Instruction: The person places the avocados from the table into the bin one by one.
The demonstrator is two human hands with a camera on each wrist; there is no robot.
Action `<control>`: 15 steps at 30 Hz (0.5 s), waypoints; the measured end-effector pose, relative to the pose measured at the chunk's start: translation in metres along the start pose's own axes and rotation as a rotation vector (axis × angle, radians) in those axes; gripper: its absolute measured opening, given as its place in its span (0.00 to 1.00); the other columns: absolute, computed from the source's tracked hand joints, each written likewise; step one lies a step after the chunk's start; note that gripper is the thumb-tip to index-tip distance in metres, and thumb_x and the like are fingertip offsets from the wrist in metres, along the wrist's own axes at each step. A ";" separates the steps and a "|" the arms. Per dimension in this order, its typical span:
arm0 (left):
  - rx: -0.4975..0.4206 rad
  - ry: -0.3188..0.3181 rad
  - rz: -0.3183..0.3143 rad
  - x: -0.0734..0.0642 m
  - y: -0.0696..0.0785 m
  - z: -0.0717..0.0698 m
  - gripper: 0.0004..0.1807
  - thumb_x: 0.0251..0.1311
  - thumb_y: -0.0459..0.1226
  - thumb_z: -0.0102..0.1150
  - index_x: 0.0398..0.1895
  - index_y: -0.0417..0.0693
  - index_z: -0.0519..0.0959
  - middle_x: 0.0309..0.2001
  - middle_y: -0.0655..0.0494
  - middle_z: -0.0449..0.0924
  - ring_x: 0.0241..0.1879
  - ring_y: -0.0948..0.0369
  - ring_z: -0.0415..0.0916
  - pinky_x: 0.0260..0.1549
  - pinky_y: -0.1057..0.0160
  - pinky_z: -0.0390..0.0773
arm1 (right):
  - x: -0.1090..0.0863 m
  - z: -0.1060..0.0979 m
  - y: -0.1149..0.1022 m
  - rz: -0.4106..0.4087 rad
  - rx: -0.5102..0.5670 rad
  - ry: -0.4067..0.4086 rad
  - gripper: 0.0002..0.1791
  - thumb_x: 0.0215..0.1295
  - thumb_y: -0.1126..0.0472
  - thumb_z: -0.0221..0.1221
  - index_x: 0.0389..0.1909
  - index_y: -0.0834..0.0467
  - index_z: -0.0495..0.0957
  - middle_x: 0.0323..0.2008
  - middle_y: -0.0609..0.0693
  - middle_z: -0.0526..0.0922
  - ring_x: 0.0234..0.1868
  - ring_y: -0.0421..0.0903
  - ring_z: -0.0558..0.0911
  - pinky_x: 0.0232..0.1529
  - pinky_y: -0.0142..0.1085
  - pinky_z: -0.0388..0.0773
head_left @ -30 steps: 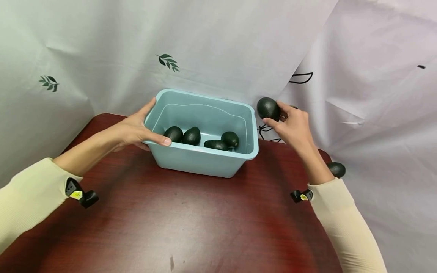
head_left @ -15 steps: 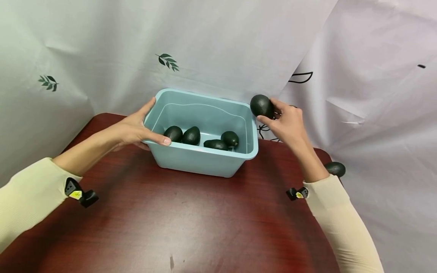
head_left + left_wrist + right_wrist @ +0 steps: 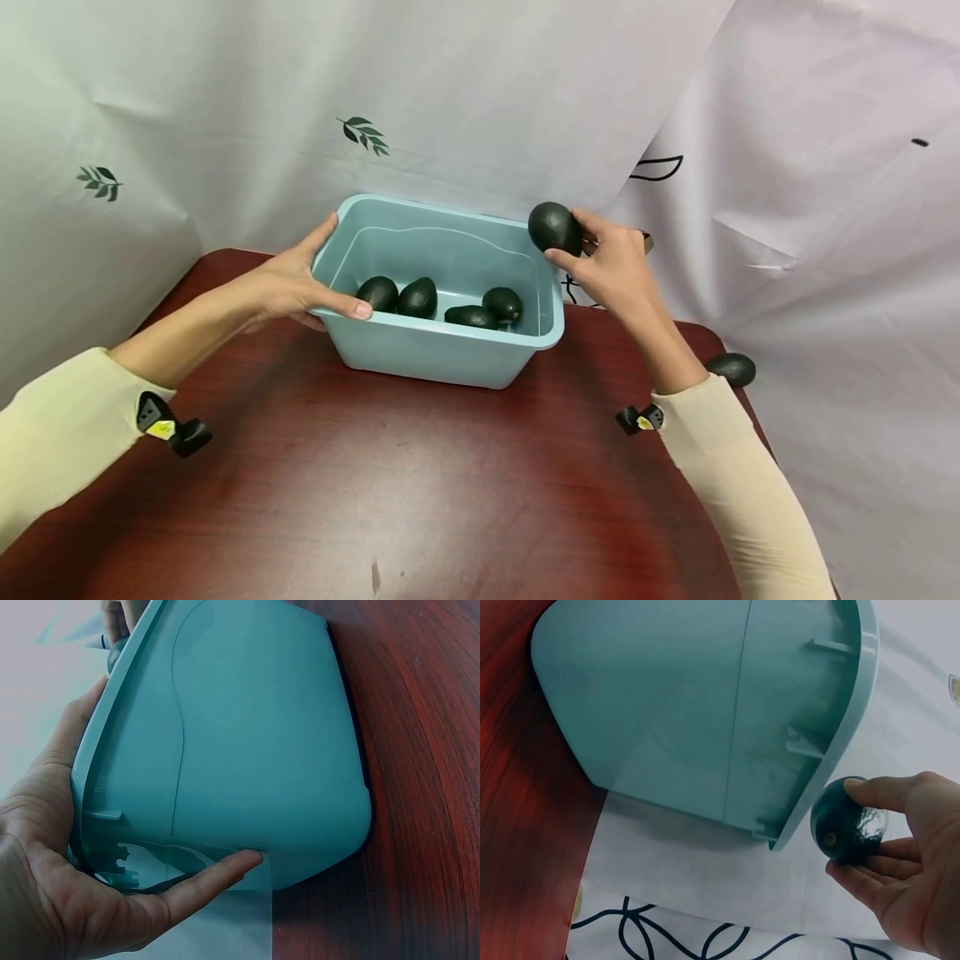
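Note:
In the head view, a light blue plastic bin [image 3: 431, 354] stands toward the back of the table, with several dark green avocados [image 3: 417, 297] on its floor. My left hand [image 3: 288, 282] holds its left end, the thumb lying along the front rim. The left wrist view has fingers of the left hand [image 3: 71, 870] against the outer wall below the rim. My right hand [image 3: 613, 265] pinches another avocado [image 3: 554, 228] between thumb and fingers, overlapping the bin's back right corner. In the right wrist view that avocado [image 3: 847, 821] is just outside the rim.
One more avocado [image 3: 731, 369] lies at the right edge of the reddish wooden table [image 3: 420, 483], partly behind the right forearm. White cloth [image 3: 480, 100] hangs behind the table and at its sides. Dark cord-like loops [image 3: 572, 289] show behind the bin's right end.
My right hand has moved left with its avocado, from beside the bin's right end to its back right corner. The left hand and the bin have stayed put.

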State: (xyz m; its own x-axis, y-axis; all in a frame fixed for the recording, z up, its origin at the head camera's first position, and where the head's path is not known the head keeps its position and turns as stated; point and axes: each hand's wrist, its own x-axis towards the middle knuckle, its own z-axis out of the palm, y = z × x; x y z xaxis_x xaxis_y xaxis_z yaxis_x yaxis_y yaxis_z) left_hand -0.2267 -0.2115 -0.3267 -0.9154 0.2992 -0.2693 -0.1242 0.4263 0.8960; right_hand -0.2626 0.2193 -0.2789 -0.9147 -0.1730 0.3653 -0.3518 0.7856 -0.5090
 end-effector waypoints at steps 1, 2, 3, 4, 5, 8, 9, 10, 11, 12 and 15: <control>0.000 -0.001 0.000 0.000 0.000 0.000 0.84 0.60 0.43 0.86 0.90 0.84 0.18 0.89 0.36 0.49 0.80 0.37 0.65 0.58 0.32 0.90 | 0.001 0.001 -0.001 -0.006 0.006 0.000 0.35 0.69 0.54 0.78 0.75 0.59 0.83 0.65 0.63 0.90 0.61 0.61 0.93 0.79 0.56 0.69; 0.001 -0.001 0.000 0.000 0.000 0.000 0.84 0.60 0.43 0.86 0.90 0.84 0.18 0.89 0.36 0.49 0.80 0.37 0.65 0.58 0.31 0.90 | 0.002 0.002 -0.003 -0.008 0.014 -0.002 0.36 0.69 0.55 0.79 0.75 0.59 0.82 0.66 0.63 0.90 0.61 0.61 0.93 0.79 0.53 0.74; 0.001 -0.003 0.001 0.000 -0.001 -0.001 0.83 0.61 0.43 0.86 0.90 0.84 0.18 0.89 0.36 0.49 0.80 0.37 0.65 0.59 0.31 0.90 | 0.002 0.004 -0.004 -0.010 0.024 -0.005 0.36 0.69 0.55 0.79 0.75 0.59 0.82 0.67 0.62 0.89 0.62 0.60 0.93 0.77 0.51 0.79; 0.001 -0.004 0.001 0.000 -0.001 -0.001 0.83 0.61 0.43 0.86 0.90 0.84 0.18 0.90 0.36 0.48 0.80 0.37 0.65 0.59 0.31 0.89 | 0.003 0.005 -0.005 -0.012 0.036 -0.008 0.36 0.69 0.55 0.79 0.76 0.59 0.82 0.68 0.63 0.89 0.63 0.60 0.92 0.74 0.51 0.84; 0.001 -0.005 0.001 0.001 -0.001 -0.001 0.83 0.61 0.43 0.86 0.90 0.84 0.18 0.90 0.36 0.48 0.81 0.37 0.65 0.59 0.30 0.89 | 0.004 0.006 -0.006 -0.011 0.047 -0.013 0.37 0.69 0.56 0.79 0.76 0.59 0.82 0.68 0.62 0.88 0.64 0.60 0.92 0.74 0.50 0.84; 0.001 -0.005 0.000 0.001 -0.001 -0.001 0.83 0.61 0.43 0.86 0.90 0.85 0.18 0.90 0.36 0.48 0.80 0.37 0.65 0.59 0.30 0.89 | 0.005 0.009 -0.009 -0.004 0.070 -0.033 0.37 0.69 0.55 0.79 0.77 0.58 0.82 0.69 0.61 0.88 0.66 0.59 0.91 0.68 0.52 0.89; 0.001 -0.005 0.000 0.001 -0.001 -0.001 0.84 0.61 0.43 0.86 0.90 0.85 0.18 0.90 0.36 0.49 0.80 0.37 0.65 0.59 0.30 0.89 | 0.006 0.011 -0.010 -0.004 0.076 -0.040 0.36 0.69 0.55 0.79 0.76 0.58 0.82 0.69 0.61 0.88 0.66 0.59 0.91 0.68 0.52 0.88; 0.001 -0.004 0.000 0.001 -0.001 -0.001 0.84 0.61 0.43 0.86 0.90 0.85 0.18 0.89 0.36 0.49 0.80 0.38 0.66 0.59 0.30 0.89 | 0.006 0.012 -0.011 -0.003 0.079 -0.044 0.36 0.69 0.55 0.79 0.76 0.57 0.82 0.69 0.60 0.88 0.67 0.59 0.90 0.69 0.52 0.88; 0.000 -0.004 0.001 0.001 -0.001 -0.001 0.83 0.60 0.43 0.86 0.90 0.85 0.18 0.89 0.36 0.49 0.80 0.38 0.66 0.59 0.31 0.89 | 0.006 0.013 -0.012 -0.003 0.081 -0.048 0.36 0.69 0.55 0.79 0.76 0.57 0.82 0.69 0.60 0.88 0.67 0.59 0.90 0.69 0.52 0.88; 0.000 -0.003 0.000 0.001 -0.001 -0.001 0.84 0.60 0.43 0.86 0.90 0.85 0.19 0.89 0.36 0.50 0.80 0.38 0.66 0.58 0.31 0.90 | 0.006 0.015 -0.013 -0.004 0.081 -0.053 0.36 0.69 0.55 0.79 0.76 0.58 0.82 0.68 0.60 0.89 0.67 0.59 0.90 0.69 0.52 0.88; -0.003 0.000 -0.004 0.001 -0.001 -0.001 0.84 0.60 0.43 0.86 0.90 0.85 0.19 0.89 0.37 0.49 0.80 0.37 0.66 0.58 0.32 0.90 | 0.006 0.019 -0.014 -0.009 0.090 -0.069 0.35 0.69 0.57 0.79 0.75 0.59 0.83 0.68 0.61 0.89 0.66 0.60 0.91 0.68 0.53 0.88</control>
State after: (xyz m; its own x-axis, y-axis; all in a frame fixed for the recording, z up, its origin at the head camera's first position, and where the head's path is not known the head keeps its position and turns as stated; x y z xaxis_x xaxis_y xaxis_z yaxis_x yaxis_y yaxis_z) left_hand -0.2276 -0.2122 -0.3274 -0.9148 0.2977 -0.2730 -0.1291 0.4248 0.8960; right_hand -0.2672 0.1957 -0.2846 -0.9219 -0.2222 0.3174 -0.3735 0.7278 -0.5752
